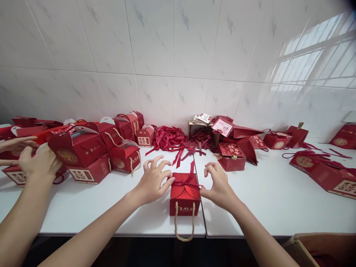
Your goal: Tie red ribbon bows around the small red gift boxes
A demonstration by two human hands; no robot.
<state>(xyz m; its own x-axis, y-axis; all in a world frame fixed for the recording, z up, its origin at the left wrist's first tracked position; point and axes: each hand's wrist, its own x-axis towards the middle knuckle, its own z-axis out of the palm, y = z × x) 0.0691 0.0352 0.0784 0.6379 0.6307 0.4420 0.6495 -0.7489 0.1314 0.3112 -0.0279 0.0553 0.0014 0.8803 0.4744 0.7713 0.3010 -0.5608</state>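
Note:
A small red gift box (185, 196) stands near the table's front edge, its twisted rope handle (184, 239) hanging over that edge. Dark red ribbon (187, 183) crosses the top of the box, tied in the middle, with one end pointing up and back. At the box's left side is my left hand (155, 180), fingers spread and curved, thumb and forefinger near the ribbon's left part. My right hand (218, 185) is on the other side, thumb and forefinger curled by the ribbon's right end; whether it pinches the ribbon is too small to tell.
Red boxes (89, 168) are stacked at the left, where another person's hands (39, 159) work. Loose ribbons (169, 138) lie by the wall. More boxes (232, 157) stand back right and far right. A cardboard box (299, 246) is at the lower right.

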